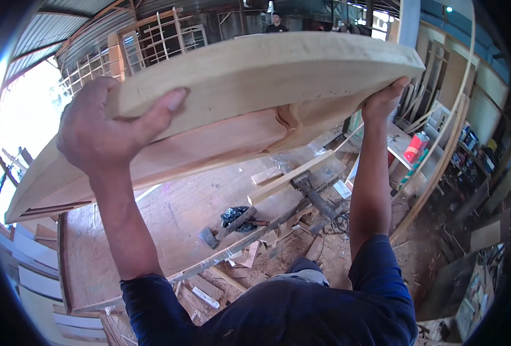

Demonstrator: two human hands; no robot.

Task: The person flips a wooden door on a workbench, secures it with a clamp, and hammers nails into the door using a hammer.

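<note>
A large pale wooden door (278,57) is held up in front of me, tilted, with its long edge toward me. Its underside shows a recessed reddish panel (215,138) with a curved moulding. My left hand (102,127) is closed round the near edge on the left, its thumb lying along the edge face. At the right end, my right hand (385,102) grips the door from below; some of its fingers are hidden behind the wood. Beneath the door stretches a wooden workbench (134,236), apart from it at the near side.
On the bench lie a hammer (209,237), a black plastic bag (237,218) and a wooden strip (290,177) beside a metal vise or clamp (313,196). Wood offcuts and shavings (339,262) litter the floor. A red can (416,146) stands at right. Another person (276,26) is far back.
</note>
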